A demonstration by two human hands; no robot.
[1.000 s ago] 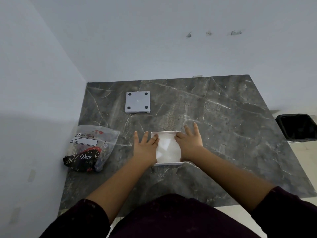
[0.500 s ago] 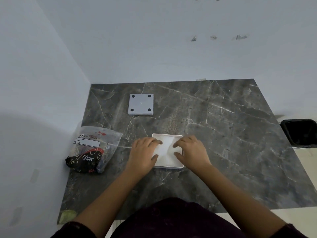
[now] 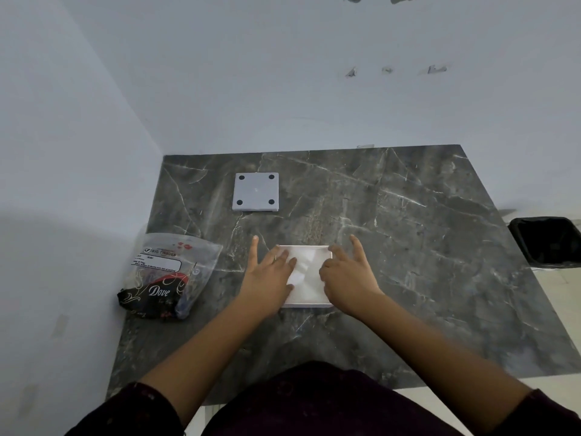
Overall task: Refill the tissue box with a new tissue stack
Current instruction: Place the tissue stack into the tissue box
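**Both hands flat on the tissues in the open box**

Tissue box [image 3: 309, 305] is sitting open on the dark marble counter [image 3: 408, 247], centre frame, just ahead of the person's torso. White tissue stack [image 3: 306, 265] is lying inside it, top sheet creased.

Left hand [image 3: 268, 276] is resting palm-down over the box's 9 o'clock edge, fingers spread and extended, tips lying on the tissues. Not gripping anything.

Right hand [image 3: 347, 275] is doing the same from 3 o'clock: fingers apart, index and thumb touching the stack, outer fingers lying past the rim on the counter.

Grey square panel with four black dots [image 3: 255, 191] is lying flat at 11 o'clock from the box, well apart. Tissue wrapper bag [image 3: 166, 278] is slumping at 9 o'clock near the wall. Black bin [image 3: 547, 240] is sitting off the counter at 3 o'clock.
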